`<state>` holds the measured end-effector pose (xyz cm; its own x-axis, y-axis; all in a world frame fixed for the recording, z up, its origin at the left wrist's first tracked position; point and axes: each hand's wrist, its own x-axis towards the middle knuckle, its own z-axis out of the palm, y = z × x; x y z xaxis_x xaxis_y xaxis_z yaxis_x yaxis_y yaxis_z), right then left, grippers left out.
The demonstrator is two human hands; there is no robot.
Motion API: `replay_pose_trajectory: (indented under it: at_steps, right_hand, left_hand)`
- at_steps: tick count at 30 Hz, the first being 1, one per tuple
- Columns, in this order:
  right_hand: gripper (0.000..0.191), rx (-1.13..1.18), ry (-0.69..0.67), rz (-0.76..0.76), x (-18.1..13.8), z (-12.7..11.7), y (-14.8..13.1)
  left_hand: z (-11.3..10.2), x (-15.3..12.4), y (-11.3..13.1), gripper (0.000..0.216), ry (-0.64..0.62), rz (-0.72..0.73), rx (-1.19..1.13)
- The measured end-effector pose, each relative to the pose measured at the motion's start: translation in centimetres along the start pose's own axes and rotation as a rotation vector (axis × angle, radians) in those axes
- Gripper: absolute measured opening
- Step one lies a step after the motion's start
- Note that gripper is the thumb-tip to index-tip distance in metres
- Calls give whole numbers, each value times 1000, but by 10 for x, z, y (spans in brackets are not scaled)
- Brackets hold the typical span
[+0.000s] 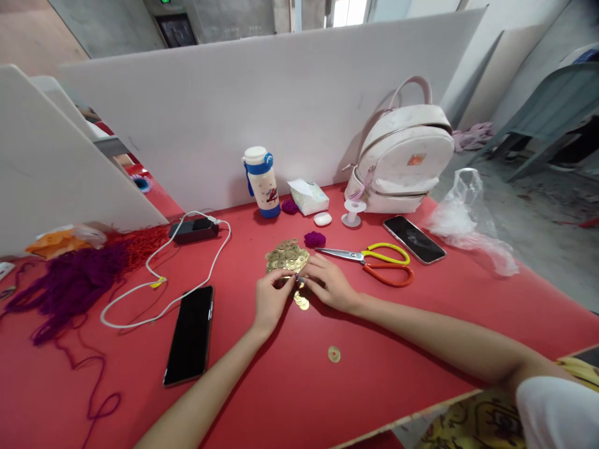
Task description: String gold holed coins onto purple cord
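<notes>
My left hand (272, 300) and my right hand (329, 282) meet at the centre of the red table, thumbs and forefingers pinched close together. Between the fingertips is a small dark bit that I cannot make out clearly. Just below it a short row of overlapping gold coins (302, 302) hangs or lies; whether it is joined to the dark bit is hard to see. Behind the fingers spreads a pile of gold coins with holes (286, 254). One loose coin (334, 354) lies nearer the front edge. A small purple yarn ball (315, 239) sits beyond my right hand.
Scissors (369, 257) with yellow and red handles lie right of the pile, near a phone (414, 239). Left are another phone (189, 337), a white cable (154, 317) and purple yarn (75, 284). Behind stand a bottle (262, 184), tissues (309, 198), a spool (353, 213) and a backpack (397, 159).
</notes>
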<state>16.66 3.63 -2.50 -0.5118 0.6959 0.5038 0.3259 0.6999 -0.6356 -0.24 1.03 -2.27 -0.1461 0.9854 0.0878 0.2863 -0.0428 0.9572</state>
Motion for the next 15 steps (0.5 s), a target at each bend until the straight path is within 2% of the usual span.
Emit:
replay_pose_trajectory:
  at_steps: [9,15]
  right_hand:
    - [18,-35,57,15,3,-3,10]
    - [17,-36,4,-48,3,-4,10]
  left_hand:
    - [-2,4,-6,15,-34,30,12]
    - [-1,3,-10,14,-38,58,81]
